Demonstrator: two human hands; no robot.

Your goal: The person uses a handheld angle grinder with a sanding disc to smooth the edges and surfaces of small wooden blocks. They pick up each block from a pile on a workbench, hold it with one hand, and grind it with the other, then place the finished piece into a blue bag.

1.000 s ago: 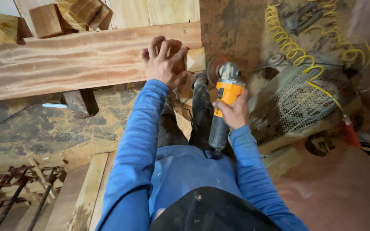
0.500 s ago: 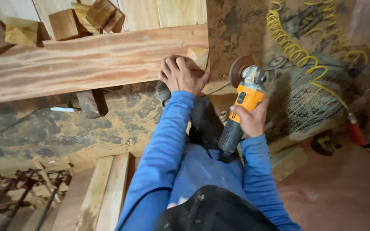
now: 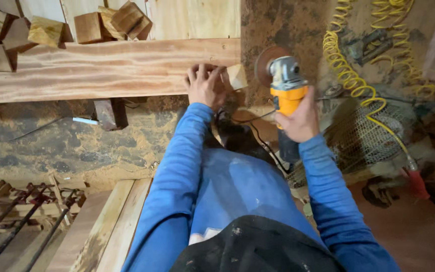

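Here the long reddish plank (image 3: pixel 101 70) is laid flat across the top of the view, raised off the sawdust-covered floor (image 3: pixel 51 146) on a dark wooden block (image 3: pixel 111 113), so that its end can be reached from the side. The left hand (image 3: pixel 205 85) is pressed palm down on the plank's near edge by that end, fingers spread and gripping nothing; the board seems to be steadied in this way. Just beside the fingertips a small pale block (image 3: pixel 237 76) is seen at the plank's corner, touching or nearly touching it; which of the two cannot be told.

The right hand (image 3: pixel 300 121) is closed around the orange body of a grinder (image 3: pixel 284 88), held with the head pointing away from the body and the round disc (image 3: pixel 266 63) turned toward the plank's end. The disc is kept close to that end but apart from it, with a gap of bare floor between. A black cord (image 3: pixel 258 136) is trailed back from the tool toward the knees.

Further offcuts (image 3: pixel 91 25) are piled behind the plank at the upper left. A yellow coiled hose (image 3: pixel 351 75) is draped over a wire-mesh guard (image 3: pixel 363 136) to the right, well clear of both hands. Long clamps (image 3: pixel 16 221) lie at the lower left.
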